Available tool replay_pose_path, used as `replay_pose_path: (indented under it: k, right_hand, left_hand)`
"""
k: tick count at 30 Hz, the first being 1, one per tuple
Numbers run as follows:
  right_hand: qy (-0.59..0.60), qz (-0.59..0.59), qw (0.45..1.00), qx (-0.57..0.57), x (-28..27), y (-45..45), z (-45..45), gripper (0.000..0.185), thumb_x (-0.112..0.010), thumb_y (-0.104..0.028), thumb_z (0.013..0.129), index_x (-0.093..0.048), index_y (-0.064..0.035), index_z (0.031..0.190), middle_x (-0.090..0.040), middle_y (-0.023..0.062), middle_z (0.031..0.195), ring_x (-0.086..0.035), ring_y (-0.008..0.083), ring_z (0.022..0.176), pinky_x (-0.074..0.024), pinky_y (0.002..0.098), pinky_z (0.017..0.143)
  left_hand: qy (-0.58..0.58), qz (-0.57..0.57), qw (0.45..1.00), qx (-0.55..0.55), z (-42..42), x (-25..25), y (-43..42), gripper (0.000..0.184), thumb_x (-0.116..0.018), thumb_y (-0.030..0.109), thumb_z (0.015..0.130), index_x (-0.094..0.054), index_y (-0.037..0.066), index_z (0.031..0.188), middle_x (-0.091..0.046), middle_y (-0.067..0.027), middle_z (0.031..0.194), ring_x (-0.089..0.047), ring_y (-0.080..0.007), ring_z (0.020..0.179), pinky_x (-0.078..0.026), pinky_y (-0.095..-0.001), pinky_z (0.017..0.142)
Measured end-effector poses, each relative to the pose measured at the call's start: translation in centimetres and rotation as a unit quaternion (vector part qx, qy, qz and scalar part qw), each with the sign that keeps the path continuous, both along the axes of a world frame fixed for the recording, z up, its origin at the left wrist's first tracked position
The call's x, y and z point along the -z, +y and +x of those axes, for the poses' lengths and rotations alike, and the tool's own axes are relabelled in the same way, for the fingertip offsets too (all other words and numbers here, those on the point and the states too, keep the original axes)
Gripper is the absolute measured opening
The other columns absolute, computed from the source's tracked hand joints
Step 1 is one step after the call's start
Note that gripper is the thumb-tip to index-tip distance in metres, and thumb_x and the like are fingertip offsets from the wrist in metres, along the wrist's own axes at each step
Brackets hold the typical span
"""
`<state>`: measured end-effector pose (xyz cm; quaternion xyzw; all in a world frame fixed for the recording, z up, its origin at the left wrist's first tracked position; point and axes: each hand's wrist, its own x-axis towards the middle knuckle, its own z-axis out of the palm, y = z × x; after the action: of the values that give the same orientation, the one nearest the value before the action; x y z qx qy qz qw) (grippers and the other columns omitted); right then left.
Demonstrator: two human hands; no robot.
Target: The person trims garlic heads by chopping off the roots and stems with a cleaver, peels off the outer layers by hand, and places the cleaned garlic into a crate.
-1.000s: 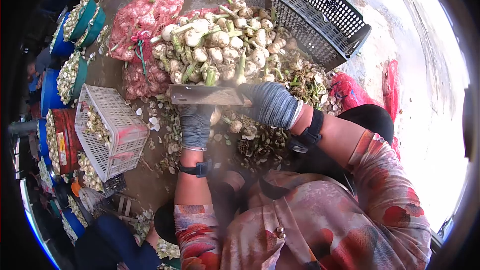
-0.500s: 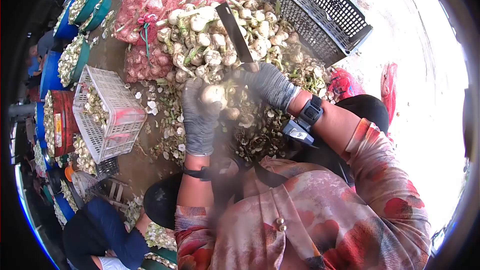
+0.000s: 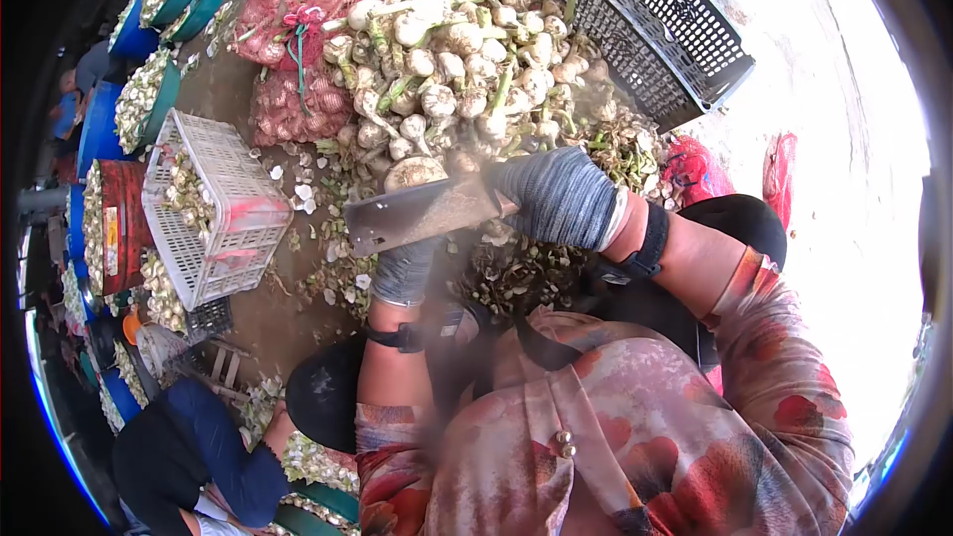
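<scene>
My right hand [image 3: 558, 197], in a grey knit glove, is wrapped round the handle of a wide cleaver [image 3: 427, 215]. The blade points left and lies over the fingers of my left hand [image 3: 402, 273], which wears the same kind of glove. Just beyond the blade's edge shows a garlic bulb [image 3: 415, 173], at my left hand; the fingers round it are hidden by the blade. A heap of garlic bulbs with stems [image 3: 467, 69] lies ahead of both hands.
Red net sacks [image 3: 303, 104] of garlic stand at the upper left, a black crate [image 3: 660, 35] at the upper right. Left are a white crate [image 3: 223, 208], a red barrel [image 3: 124, 226] and several tubs. A co-worker [image 3: 199, 457] sits at the lower left. Peelings [image 3: 526, 273] litter the floor.
The cleaver has swung down from pointing up over the heap to lying leftward across my left hand. The bulb, in full view in my left hand before, is now partly covered by the blade.
</scene>
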<state>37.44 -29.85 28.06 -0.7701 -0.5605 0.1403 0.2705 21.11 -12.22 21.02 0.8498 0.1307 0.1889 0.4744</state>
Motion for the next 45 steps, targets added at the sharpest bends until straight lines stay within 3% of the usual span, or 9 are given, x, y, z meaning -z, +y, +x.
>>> replay_pose_path:
  k: [4,12,19,21,25,28,32,36,45]
  right_hand:
    - [-0.013,-0.009,0.998,-0.057,-0.3,-0.1,-0.3,0.025,-0.064,-0.013,0.071,-0.062,-0.0120,0.095,-0.064,0.0137,0.073,-0.065,0.0353,0.071,-0.0491,0.0447,0.059]
    - [-0.032,-0.083,0.994,-0.067,2.9,-0.1,0.2,0.024,-0.062,-0.014,0.073,-0.059,-0.0085,0.097,-0.064,0.0155,0.075,-0.066,0.0359,0.072,-0.0498,0.0453,0.059]
    - [0.009,-0.189,0.967,0.170,8.2,-1.5,6.1,0.021,-0.059,-0.022,0.084,-0.063,-0.0058,0.097,-0.065,0.0206,0.077,-0.065,0.0379,0.075,-0.0507,0.0446,0.066]
    - [0.030,-0.178,0.959,0.218,9.8,-1.2,7.1,0.031,-0.061,-0.033,0.085,-0.063,-0.0056,0.099,-0.065,0.0224,0.079,-0.064,0.0392,0.080,-0.0499,0.0453,0.072]
    - [0.139,-0.089,0.946,0.279,6.3,-1.1,5.7,0.038,-0.061,-0.037,0.086,-0.061,-0.0016,0.100,-0.064,0.0260,0.083,-0.063,0.0419,0.083,-0.0493,0.0455,0.075]
    - [0.167,-0.051,0.937,0.303,6.1,-0.9,6.7,0.039,-0.061,-0.037,0.086,-0.060,-0.0005,0.100,-0.064,0.0266,0.083,-0.062,0.0427,0.083,-0.0494,0.0454,0.074]
    - [0.176,-0.009,0.933,0.313,6.4,-0.7,6.9,0.040,-0.061,-0.038,0.085,-0.060,0.0002,0.098,-0.063,0.0268,0.081,-0.062,0.0435,0.081,-0.0493,0.0452,0.071]
    - [0.189,-0.028,0.943,0.272,6.6,-0.6,6.8,0.042,-0.060,-0.041,0.086,-0.060,0.0001,0.096,-0.062,0.0267,0.078,-0.062,0.0436,0.080,-0.0488,0.0461,0.072]
    - [0.044,-0.052,0.987,0.148,4.2,0.0,4.8,0.022,-0.064,-0.025,0.081,-0.060,-0.0087,0.095,-0.066,0.0176,0.077,-0.066,0.0370,0.074,-0.0509,0.0464,0.064]
  left_hand:
    - [0.064,0.290,0.955,-0.002,-1.8,3.0,1.2,0.041,-0.067,0.019,0.085,-0.053,0.002,0.120,-0.059,-0.0107,0.114,-0.059,-0.0219,0.103,-0.049,-0.0342,0.088]
    - [0.026,-0.106,0.994,-0.003,-0.8,1.1,-0.8,0.044,-0.067,0.008,0.081,-0.048,0.001,0.121,-0.058,-0.0120,0.113,-0.059,-0.0216,0.102,-0.048,-0.0336,0.088]
    - [-0.035,-0.023,0.999,-0.017,-1.7,-4.7,-2.4,0.072,-0.078,0.033,0.072,-0.039,0.004,0.125,-0.056,-0.0111,0.105,-0.059,-0.0233,0.095,-0.049,-0.0353,0.086]
    - [-0.016,0.024,0.991,-0.131,-2.7,-5.0,0.6,0.060,-0.080,0.018,0.069,-0.046,0.002,0.116,-0.055,-0.0104,0.111,-0.056,-0.0199,0.101,-0.046,-0.0328,0.088]
    - [-0.297,-0.468,0.761,-0.338,-5.7,-5.8,14.0,0.053,-0.060,0.038,0.090,-0.047,0.004,0.128,-0.051,-0.0111,0.124,-0.049,-0.0239,0.114,-0.035,-0.0403,0.106]
    - [-0.290,-0.409,0.769,-0.397,-5.6,-6.5,18.3,0.063,-0.049,0.049,0.093,-0.036,0.011,0.141,-0.037,-0.0121,0.145,-0.039,-0.0266,0.131,-0.024,-0.0472,0.113]
    - [-0.076,-0.256,0.925,-0.272,5.2,-3.7,12.4,0.053,-0.063,0.022,0.089,-0.042,0.005,0.135,-0.052,-0.0169,0.125,-0.054,-0.0229,0.114,-0.049,-0.0316,0.088]
    - [0.196,0.254,0.937,-0.136,14.1,5.2,6.3,0.076,-0.080,0.023,0.067,-0.045,0.005,0.132,-0.053,-0.0218,0.121,-0.053,-0.0347,0.105,-0.043,-0.0451,0.095]
    - [0.042,0.103,0.994,0.008,10.8,5.6,6.1,0.049,-0.075,0.020,0.077,-0.055,0.002,0.118,-0.057,-0.0163,0.113,-0.055,-0.0272,0.105,-0.045,-0.0389,0.093]
